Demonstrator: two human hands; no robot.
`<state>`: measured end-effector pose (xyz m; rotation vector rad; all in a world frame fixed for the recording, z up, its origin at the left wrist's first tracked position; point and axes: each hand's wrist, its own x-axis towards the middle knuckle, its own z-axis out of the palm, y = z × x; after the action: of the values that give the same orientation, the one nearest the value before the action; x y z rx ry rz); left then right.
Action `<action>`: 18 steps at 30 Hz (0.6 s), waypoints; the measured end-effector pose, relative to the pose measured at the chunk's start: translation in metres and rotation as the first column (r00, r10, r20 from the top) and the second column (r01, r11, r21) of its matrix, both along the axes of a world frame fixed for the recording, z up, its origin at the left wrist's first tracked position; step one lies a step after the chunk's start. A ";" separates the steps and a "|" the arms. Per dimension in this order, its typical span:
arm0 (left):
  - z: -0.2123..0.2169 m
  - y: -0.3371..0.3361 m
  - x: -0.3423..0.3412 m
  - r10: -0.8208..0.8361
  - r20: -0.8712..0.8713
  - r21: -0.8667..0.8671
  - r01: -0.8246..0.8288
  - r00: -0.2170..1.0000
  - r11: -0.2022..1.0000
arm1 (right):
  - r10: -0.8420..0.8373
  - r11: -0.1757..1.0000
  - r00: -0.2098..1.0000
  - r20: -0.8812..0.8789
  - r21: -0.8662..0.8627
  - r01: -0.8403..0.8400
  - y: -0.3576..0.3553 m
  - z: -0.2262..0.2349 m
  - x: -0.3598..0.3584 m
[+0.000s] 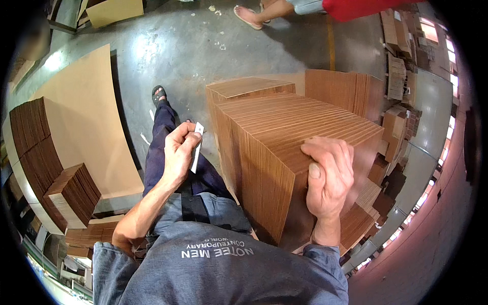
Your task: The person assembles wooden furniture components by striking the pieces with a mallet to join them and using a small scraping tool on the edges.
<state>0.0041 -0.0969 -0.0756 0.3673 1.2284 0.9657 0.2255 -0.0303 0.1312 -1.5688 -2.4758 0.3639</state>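
Note:
My left hand point(178, 152) is closed on a thin, flat white strip point(196, 152) with a small hole near its upper end. The strip tilts slightly, with its lower part over my legs. On my right stands a tall stack of brown wood-grain panels point(264, 178), its faces striped with many thin lines. My right hand point(330, 175) is at the stack's right upper part, fingers curled over the panel edges and thumb bent down against the side. How firmly it grips cannot be told.
More wood-grain stacks point(340, 91) stand behind this one. At left, a large tan board point(86, 117) lies near brown panel piles point(73, 193). Cartons point(394, 127) line the right side. Another person's foot point(248, 17) is on the grey floor point(183, 56) at the top.

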 end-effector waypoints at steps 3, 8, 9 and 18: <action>-0.011 0.002 -0.002 -0.034 -0.027 -0.055 0.032 0.999 0.998 | 0.012 1.000 1.000 -0.007 0.017 -0.012 0.001 -0.002 0.001; -0.004 0.015 0.004 -0.131 -0.063 -0.116 0.123 0.989 0.986 | -0.029 0.999 1.000 -0.004 -0.045 0.029 0.002 -0.001 0.001; -0.002 0.018 0.007 -0.116 -0.091 -0.072 0.109 0.989 0.991 | -0.030 0.998 0.999 -0.014 -0.052 0.029 0.003 0.000 0.001; 0.081 0.051 0.027 -0.239 0.055 0.163 0.228 0.969 0.960 | 0.016 0.999 0.998 -0.067 -0.033 -0.019 0.006 0.001 0.007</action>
<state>0.0316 -0.0463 0.0058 0.5813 1.0188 0.8642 0.2323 -0.0247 0.1325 -1.5225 -2.4469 0.4549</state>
